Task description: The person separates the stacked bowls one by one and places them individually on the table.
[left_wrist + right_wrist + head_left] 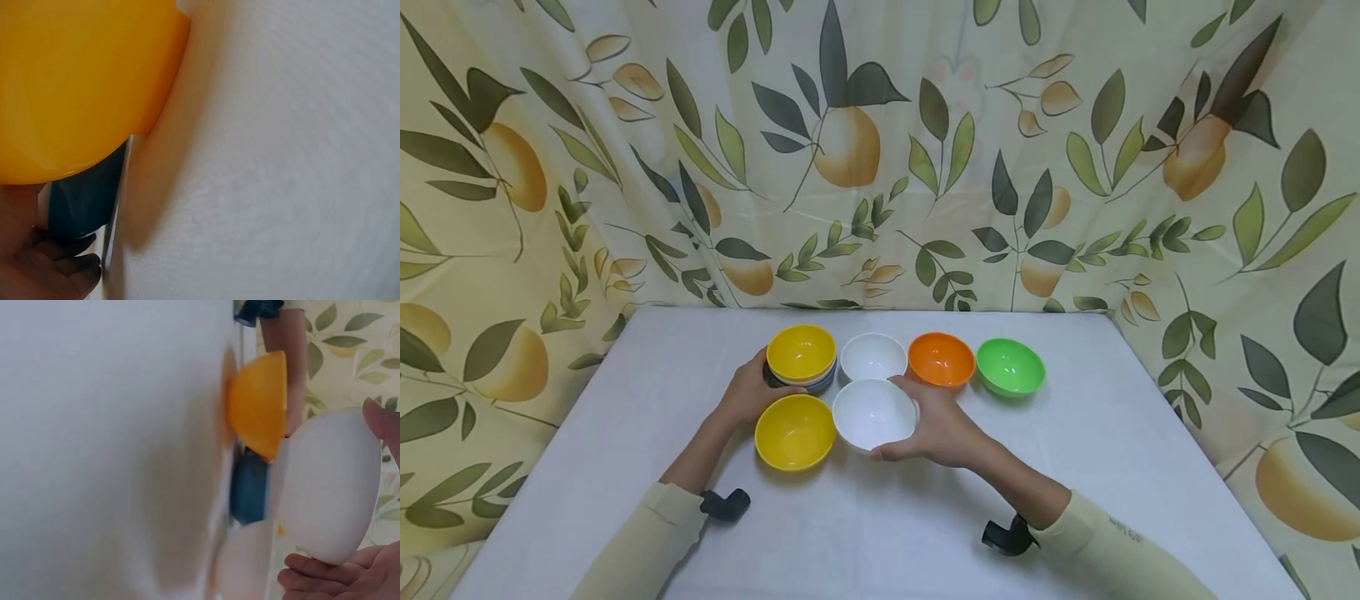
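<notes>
Just below frame centre, the right hand (936, 423) clamps a white bowl (874, 415) by its sides; left of centre, the left hand (751, 395) grips a bowl stack (801, 354). Both judged light, stiff; best held by opposite walls.

In the head view, bare tabletop (1120, 417) gives free passage at middle right, beyond the green bowl (1011, 367), and at lower centre between the two sleeves (640, 542). The middle is crowded: the bowl stack (801, 354) with the left hand (752, 392) round it, the front yellow bowl (794, 433), the rear white bowl (872, 358), the orange bowl (942, 358), and the right hand (943, 421) with its raised white bowl (874, 414). Above, the patterned curtain (955, 167) bounds the table's far edge.
</notes>
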`<state>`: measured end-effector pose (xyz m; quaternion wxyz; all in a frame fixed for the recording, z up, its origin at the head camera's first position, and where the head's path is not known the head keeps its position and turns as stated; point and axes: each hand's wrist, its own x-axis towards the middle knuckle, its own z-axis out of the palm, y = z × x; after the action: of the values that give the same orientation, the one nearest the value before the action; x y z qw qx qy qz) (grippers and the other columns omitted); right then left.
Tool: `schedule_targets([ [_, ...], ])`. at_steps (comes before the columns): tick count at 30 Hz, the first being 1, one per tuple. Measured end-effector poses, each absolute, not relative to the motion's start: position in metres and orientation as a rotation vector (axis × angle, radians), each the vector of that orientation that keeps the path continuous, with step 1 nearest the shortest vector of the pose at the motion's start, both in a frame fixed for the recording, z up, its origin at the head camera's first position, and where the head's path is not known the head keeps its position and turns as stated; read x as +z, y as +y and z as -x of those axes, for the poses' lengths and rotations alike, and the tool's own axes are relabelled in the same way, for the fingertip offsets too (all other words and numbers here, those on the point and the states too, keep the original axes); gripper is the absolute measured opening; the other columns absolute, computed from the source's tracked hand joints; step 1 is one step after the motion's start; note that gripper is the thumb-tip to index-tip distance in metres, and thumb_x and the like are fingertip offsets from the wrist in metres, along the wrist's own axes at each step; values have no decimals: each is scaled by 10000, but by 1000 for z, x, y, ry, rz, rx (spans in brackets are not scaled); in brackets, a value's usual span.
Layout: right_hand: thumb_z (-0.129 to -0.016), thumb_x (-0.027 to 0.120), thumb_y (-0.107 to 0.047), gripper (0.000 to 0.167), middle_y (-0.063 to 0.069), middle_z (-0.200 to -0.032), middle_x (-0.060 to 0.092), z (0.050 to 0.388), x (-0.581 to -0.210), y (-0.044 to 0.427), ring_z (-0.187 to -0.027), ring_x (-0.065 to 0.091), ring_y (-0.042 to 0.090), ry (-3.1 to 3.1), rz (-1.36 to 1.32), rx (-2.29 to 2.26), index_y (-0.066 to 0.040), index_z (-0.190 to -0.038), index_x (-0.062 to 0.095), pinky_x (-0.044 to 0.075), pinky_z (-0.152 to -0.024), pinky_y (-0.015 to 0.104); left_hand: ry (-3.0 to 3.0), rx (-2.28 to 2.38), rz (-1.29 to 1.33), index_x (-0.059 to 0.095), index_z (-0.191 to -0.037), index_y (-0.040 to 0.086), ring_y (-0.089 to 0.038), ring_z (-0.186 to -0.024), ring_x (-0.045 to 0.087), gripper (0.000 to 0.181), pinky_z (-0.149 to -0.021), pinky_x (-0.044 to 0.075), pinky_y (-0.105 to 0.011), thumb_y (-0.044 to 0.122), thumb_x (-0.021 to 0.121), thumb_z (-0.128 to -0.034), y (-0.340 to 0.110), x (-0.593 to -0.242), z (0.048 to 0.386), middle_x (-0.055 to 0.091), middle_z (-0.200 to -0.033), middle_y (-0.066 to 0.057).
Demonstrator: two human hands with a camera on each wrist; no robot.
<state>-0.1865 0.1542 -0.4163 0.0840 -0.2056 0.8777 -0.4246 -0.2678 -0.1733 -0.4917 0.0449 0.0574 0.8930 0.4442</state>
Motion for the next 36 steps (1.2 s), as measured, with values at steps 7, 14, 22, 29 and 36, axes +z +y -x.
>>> schedule_targets([
  [7, -637, 1019, -450, 979, -52, -1349, 645, 182, -435, 160, -1199, 596, 204, 2591, 647, -1256, -185, -1472, 579, 550, -1011, 486, 2722, 1357, -170, 257, -1645, 19, -407, -1505, 356, 1138, -1245, 252, -593, 473, 901, -823, -174, -492, 269, 388, -1634, -225],
  [14, -631, 1019, -449, 1009, -17, -1335, 664, 183, -449, 165, -1158, 621, 201, 2627, 647, -1223, -133, -1478, 571, 554, -1003, 459, 2719, 1356, -181, 257, -1646, 21, -406, -1502, 362, 1131, -1244, 253, -593, 466, 900, -828, -174, -492, 268, 393, -1632, -223],
  [22, -636, 1034, -404, 1059, -13, -1412, 625, 190, -453, 165, -1236, 595, 230, 2627, 664, -1223, -151, -1528, 521, 537, -1047, 515, 2730, 1355, -187, 269, -1641, 21, -401, -1498, 371, 1107, -1245, 259, -588, 448, 899, -836, -173, -489, 267, 404, -1626, -220],
  [29, -602, 1052, -384, 1104, 12, -1480, 594, 192, -451, 163, -1278, 580, 262, 2660, 652, -1225, -156, -1539, 513, 509, -1077, 550, 2726, 1356, -201, 269, -1639, 16, -408, -1492, 377, 1106, -1240, 265, -596, 450, 897, -837, -173, -487, 267, 406, -1623, -226],
  [36, -592, 1056, -379, 1155, 40, -1530, 554, 193, -454, 163, -1300, 571, 276, 2674, 637, -1217, -116, -1561, 485, 506, -1084, 543, 2729, 1351, -194, 264, -1641, 16, -406, -1498, 368, 1109, -1244, 256, -595, 448, 895, -838, -173, -489, 266, 399, -1628, -224],
])
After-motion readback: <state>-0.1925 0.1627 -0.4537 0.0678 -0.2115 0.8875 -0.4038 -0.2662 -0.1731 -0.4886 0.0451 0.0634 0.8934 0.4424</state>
